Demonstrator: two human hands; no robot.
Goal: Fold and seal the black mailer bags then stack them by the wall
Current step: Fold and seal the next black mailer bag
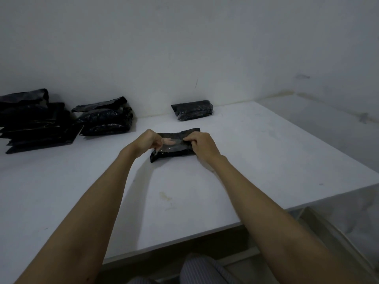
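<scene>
Striped trouser knees (201,267) sit nearest, under the worktop (184,201) edge. Mid-worktop lies the mailer bag (174,149); the left hand (146,141) and right hand (202,145) pinch its clear strip (172,143) with curled fingers, likely peeling it to seal. One finished bag (191,110) waits far by the wall (184,48); unsealed piles (61,119) lie far left.

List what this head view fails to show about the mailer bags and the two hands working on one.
- Bag being worked: the left hand and right hand cover both ends, so whether its flap is sealed cannot be told.
- Leftmost pile: cut off by the left edge; count unknown.
- Second pile: dark and blurred; layers merge.
- Lone bag by the wall: its seal is too small to see.
</scene>
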